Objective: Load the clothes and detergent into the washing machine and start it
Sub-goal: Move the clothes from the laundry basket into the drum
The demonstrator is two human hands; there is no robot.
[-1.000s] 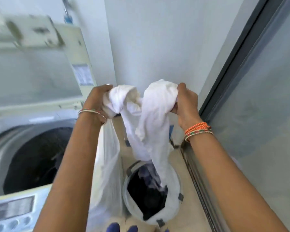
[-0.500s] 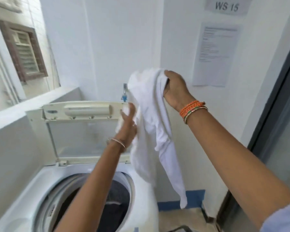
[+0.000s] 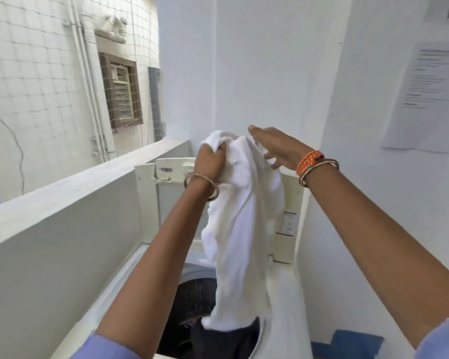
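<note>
White cotton garment [image 3: 240,229] hangs from the left hand [image 3: 211,161], which grips its bunched top; its tail dips into the open dark drum of the white top-load washing machine [image 3: 192,304] below both hands. Right hand [image 3: 278,149] is splayed, fingers straight, resting on the cloth. Risks: the one-hand hold slips early, or cloth snags the raised lid behind the hands or drapes over the rim.
</note>
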